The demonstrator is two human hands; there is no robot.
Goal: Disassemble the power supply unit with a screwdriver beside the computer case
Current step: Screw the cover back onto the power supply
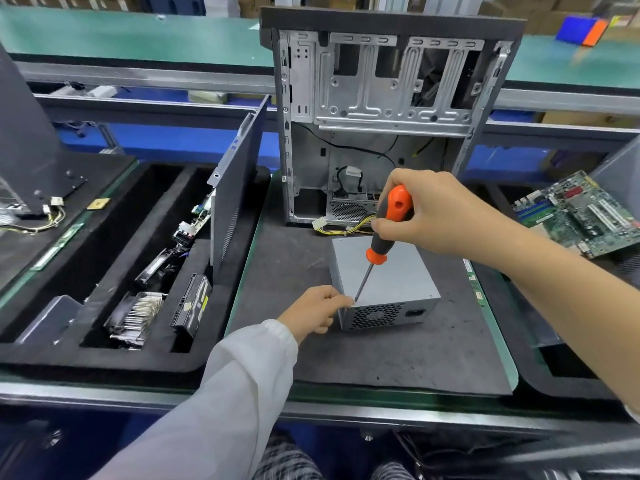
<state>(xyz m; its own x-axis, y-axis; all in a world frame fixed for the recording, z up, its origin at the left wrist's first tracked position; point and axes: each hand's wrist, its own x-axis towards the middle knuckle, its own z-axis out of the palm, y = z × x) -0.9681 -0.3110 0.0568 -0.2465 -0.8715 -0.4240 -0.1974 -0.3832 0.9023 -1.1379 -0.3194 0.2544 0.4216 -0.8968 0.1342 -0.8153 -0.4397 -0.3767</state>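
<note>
The grey metal power supply unit (391, 282) sits on the dark mat (398, 358), its fan grille facing me. My right hand (433, 213) grips the orange and black handle of a screwdriver (377, 244), whose tip meets the unit's top near-left corner. My left hand (313, 311) rests at that corner, its fingertips pinching around the screwdriver tip. Behind the unit stands the open computer case (381, 109), stripped inside, with yellow cables trailing out at its base.
A black foam tray (104, 306) at the left holds a heatsink, a fan, a drive and a leaning side panel (235, 178). A green motherboard (581, 213) lies at the right. The bench's metal front edge runs across below the mat.
</note>
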